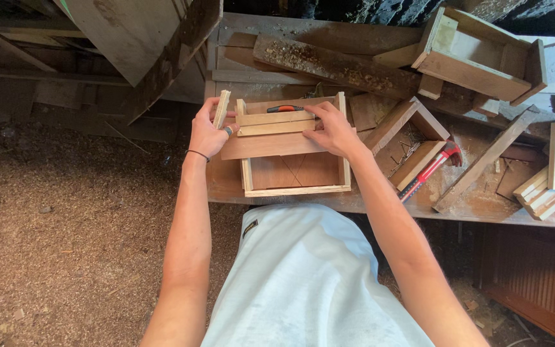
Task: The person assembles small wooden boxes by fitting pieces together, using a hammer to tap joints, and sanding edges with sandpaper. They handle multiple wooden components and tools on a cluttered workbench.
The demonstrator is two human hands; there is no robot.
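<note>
Two thin slats (pixel 276 123) lie across an open wooden box (pixel 295 168) on the tabletop (pixel 483 207); right hand (pixel 332 130) fingers spread on them, left hand (pixel 208 133) fingers pinching a small upright strip (pixel 221 108).

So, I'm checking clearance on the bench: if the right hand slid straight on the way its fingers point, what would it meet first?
Its fingers point left along the slats on the wooden box, so the right hand would probably meet the left hand first, though depth is unclear.
</note>
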